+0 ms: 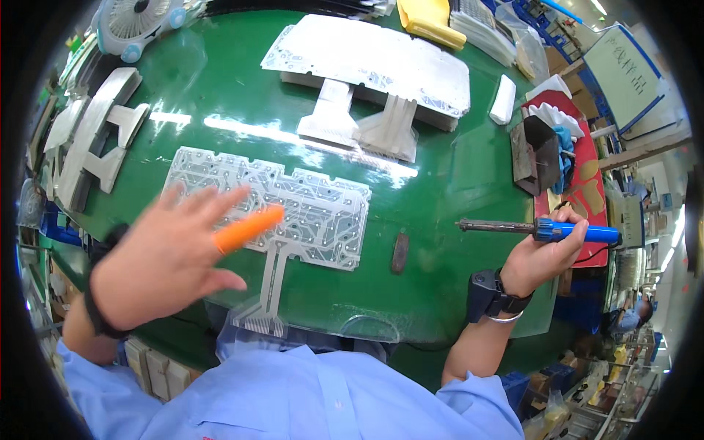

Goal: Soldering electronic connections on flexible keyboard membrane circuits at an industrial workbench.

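Note:
My left hand (172,257) is spread over the left part of a clear keyboard membrane sheet (323,216) with printed traces; an orange finger cot (249,229) covers one finger. Whether the fingertips touch the sheet I cannot tell. The sheet's flat tail (271,293) runs toward me to the table's near edge. On the right, my right hand (546,253) is closed round the blue handle of a soldering iron (579,232), its dark metal rod pointing left over the table. Between the iron's tip and the sheet lies a small dark oblong block (400,253).
A stack of white membrane sheets (374,62) lies at the back, tails toward me. More stacked sheets (103,139) are at the left, below a small fan (139,22). A metal box holder (535,154) stands on a red mat (587,169) at right, near a white block (503,100).

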{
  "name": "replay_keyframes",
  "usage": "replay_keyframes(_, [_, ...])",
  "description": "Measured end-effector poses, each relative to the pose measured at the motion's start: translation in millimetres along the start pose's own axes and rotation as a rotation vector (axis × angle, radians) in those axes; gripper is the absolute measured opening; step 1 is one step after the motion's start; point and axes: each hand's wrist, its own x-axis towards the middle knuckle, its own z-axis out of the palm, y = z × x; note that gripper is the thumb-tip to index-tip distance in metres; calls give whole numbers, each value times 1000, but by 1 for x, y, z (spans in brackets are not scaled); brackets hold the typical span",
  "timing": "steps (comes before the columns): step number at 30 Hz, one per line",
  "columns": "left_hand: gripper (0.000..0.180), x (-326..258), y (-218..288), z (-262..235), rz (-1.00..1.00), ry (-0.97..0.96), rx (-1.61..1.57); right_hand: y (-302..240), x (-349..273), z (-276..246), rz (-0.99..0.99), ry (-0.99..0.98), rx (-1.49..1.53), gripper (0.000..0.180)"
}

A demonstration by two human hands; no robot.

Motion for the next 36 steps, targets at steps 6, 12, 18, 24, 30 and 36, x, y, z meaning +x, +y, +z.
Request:
replay_keyframes(6, [51,68,-28,-68,88,546,284,3,0,-4,27,20,4,34])
replay_keyframes(12, [45,218,-67,29,168,751,479,13,3,0,0,14,16,32])
replay_keyframes(18, [26,209,-36,19,228,683,168,14,24,-20,109,185,220,26])
replay_keyframes(24, [30,104,57,71,426,458,273,-13,29,-45,46,4,517,26])
replay_keyframes(30, [52,77,71,106,376,442,14,-32,-28,10,-214,-73,216,26])
replay_keyframes(36, [64,78,72,118,344,428,-141,-26,-64,20,-351,-474,29,30])
